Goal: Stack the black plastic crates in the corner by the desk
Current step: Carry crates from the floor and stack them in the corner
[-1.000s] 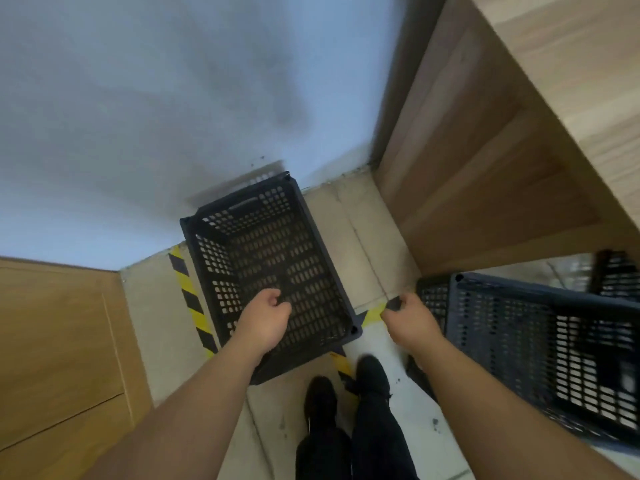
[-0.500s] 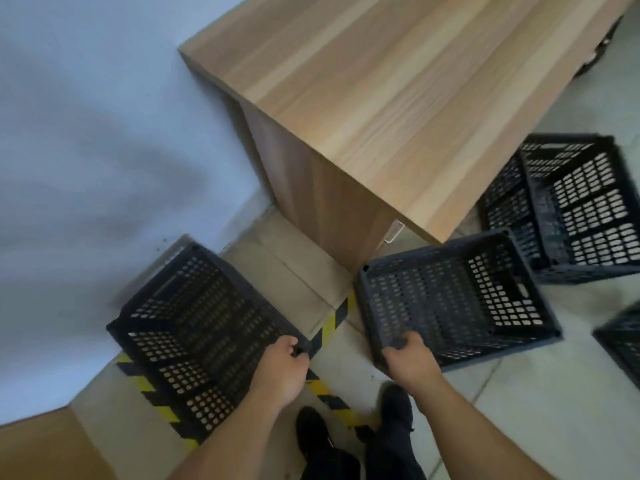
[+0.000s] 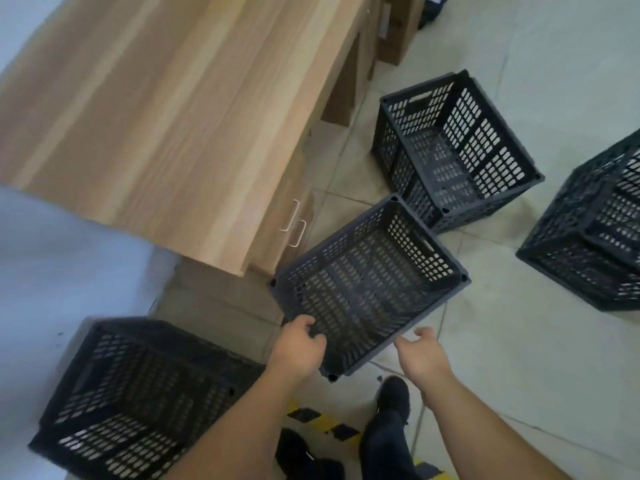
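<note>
A black perforated crate [image 3: 131, 403] stands on the floor at the lower left, against the white wall [image 3: 52, 258] beside the wooden desk [image 3: 166, 116]. A second black crate [image 3: 367, 282] sits in front of me by the desk's corner. My left hand [image 3: 298, 348] grips this crate's near rim, fingers curled over the edge. My right hand [image 3: 422, 355] hovers at the crate's near right side with relaxed fingers and holds nothing. Two more black crates stand further off: one [image 3: 450, 147] behind it, another [image 3: 595, 237] at the right edge.
The desk has a drawer front with metal handles [image 3: 294, 223] close to the middle crate. Yellow and black floor tape [image 3: 311, 415] runs by my dark shoes [image 3: 391, 393]. Pale floor tiles [image 3: 519, 358] stretch to the right.
The view has swung right, away from the corner. My left hand left the corner crate and took the middle crate's near rim. My right hand came off that rim and shifted right.
</note>
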